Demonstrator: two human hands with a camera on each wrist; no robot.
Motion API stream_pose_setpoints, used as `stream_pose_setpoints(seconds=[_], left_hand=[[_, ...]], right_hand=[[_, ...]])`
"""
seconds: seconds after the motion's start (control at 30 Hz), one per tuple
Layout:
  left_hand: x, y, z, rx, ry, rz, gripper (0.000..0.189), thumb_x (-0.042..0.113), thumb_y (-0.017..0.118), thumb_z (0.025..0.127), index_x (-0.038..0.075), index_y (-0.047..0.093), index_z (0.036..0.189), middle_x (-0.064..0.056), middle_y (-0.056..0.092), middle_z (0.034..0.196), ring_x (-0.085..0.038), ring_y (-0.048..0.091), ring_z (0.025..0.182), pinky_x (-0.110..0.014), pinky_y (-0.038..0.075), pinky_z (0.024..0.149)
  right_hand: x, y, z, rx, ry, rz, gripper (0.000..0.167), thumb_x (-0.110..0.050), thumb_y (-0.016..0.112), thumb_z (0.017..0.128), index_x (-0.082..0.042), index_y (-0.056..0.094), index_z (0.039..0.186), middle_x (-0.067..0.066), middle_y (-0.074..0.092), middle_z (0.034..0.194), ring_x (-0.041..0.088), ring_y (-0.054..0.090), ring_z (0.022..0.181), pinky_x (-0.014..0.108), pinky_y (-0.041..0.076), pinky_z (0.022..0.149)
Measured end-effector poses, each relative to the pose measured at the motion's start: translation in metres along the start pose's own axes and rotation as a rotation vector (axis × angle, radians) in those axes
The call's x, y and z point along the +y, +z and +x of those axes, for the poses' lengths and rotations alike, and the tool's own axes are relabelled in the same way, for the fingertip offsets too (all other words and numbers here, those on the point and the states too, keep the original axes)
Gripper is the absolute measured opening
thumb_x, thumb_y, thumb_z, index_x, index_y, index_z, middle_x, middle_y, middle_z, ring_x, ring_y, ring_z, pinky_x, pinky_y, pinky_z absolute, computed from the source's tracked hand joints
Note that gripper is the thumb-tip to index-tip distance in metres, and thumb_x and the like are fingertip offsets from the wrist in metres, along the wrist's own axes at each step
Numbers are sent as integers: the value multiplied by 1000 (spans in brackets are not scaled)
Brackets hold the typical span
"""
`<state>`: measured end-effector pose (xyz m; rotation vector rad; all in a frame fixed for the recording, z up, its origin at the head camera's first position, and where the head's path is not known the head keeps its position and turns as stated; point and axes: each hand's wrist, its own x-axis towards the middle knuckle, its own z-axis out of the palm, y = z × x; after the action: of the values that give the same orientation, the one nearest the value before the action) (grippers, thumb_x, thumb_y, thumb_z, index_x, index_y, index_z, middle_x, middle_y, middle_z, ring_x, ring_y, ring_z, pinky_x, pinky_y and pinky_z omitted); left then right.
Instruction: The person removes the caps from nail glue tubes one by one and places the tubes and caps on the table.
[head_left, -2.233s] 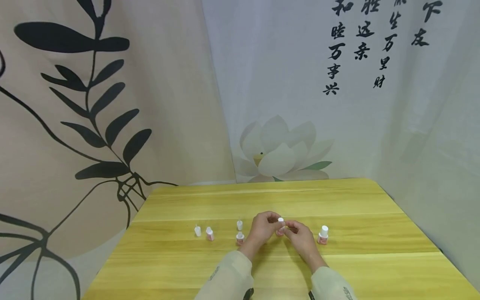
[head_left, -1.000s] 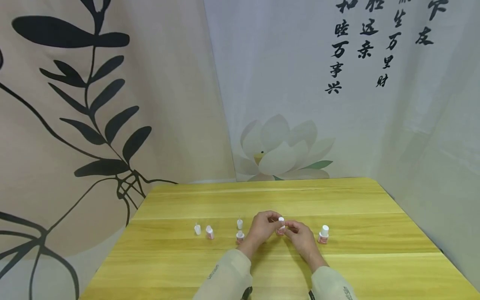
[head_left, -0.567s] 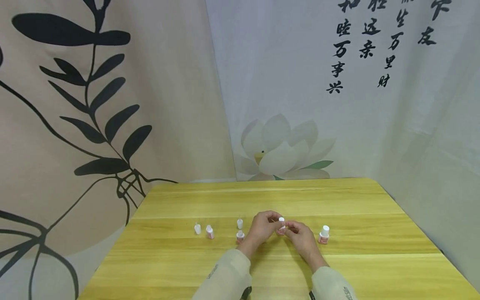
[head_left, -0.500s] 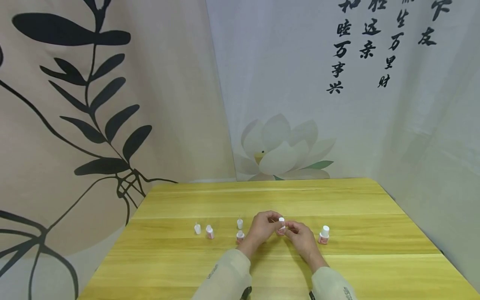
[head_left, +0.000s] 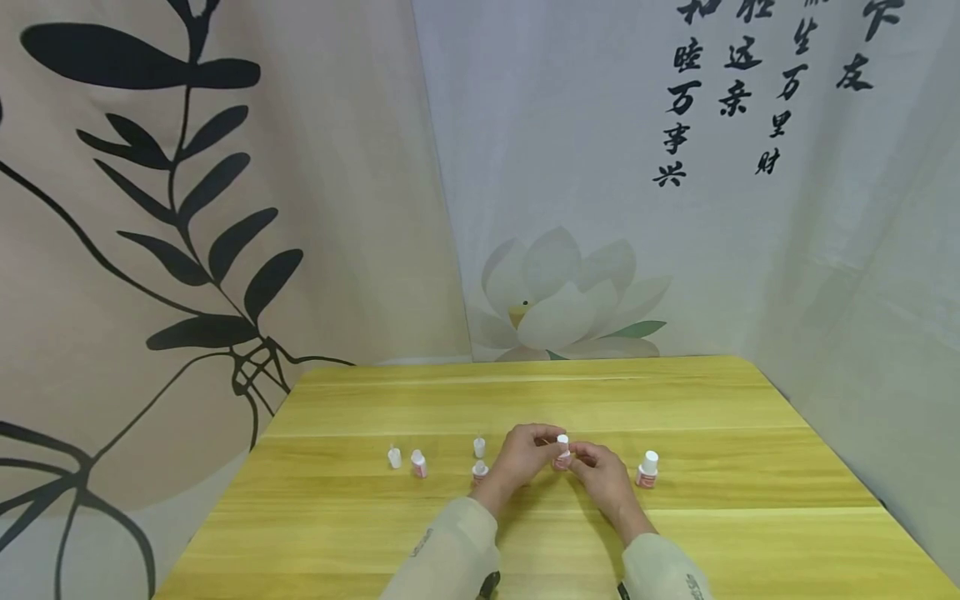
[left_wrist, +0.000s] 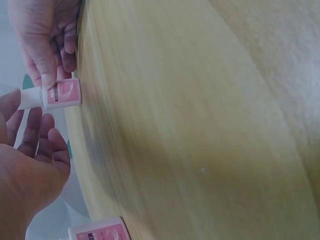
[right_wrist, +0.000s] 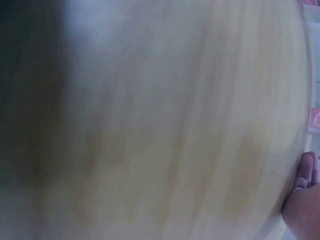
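A small white bottle with a pink label stands upright on the table, between both hands. My left hand pinches its white cap between thumb and fingers. My right hand grips the bottle's body, its thumb lying against the label in the left wrist view. At the edge of the right wrist view only part of the right hand shows. Beside my left wrist is another bottle, uncapped and partly covered, with a white cap behind it, thin stem upward.
Farther left on the wooden table stand an uncapped bottle and an upturned white cap with a thin stem. To the right of my right hand is a capped bottle. A printed curtain hangs behind the table.
Both hands keep their hold on the same bottle and its cap, almost unmoved. The head view has shifted slightly, and my left forearm lies a touch farther left.
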<state>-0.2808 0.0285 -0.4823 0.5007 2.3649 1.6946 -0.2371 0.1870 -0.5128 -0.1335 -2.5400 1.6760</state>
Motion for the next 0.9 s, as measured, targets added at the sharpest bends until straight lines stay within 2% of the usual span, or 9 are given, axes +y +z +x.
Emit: stream_pose_setpoints(seconds=[0.23,0.57,0.9], left_hand=[[0,0,-1,-7,11,0,25,16,69,94,7,71,116,4,68,101,-12,61,93,-35,52,86],[-4,0,0,4,7,16,21,19,69,94,11,72,114,4,68,103,-15,60,97,-38,52,86],[-7,0,1,13,34,43,18,21,69,94,14,73,110,7,66,101,-13,58,95,-35,51,83]], right_hand=[[1,0,1,0,5,-12,20,-21,68,94,-12,74,111,8,64,121,27,58,109,51,47,91],[1,2,4,1,7,-1,15,-16,68,94,-11,75,107,3,68,108,21,59,99,44,48,86],[1,1,4,14,3,-8,17,-16,67,95,-9,74,109,5,68,108,22,59,99,43,48,86]])
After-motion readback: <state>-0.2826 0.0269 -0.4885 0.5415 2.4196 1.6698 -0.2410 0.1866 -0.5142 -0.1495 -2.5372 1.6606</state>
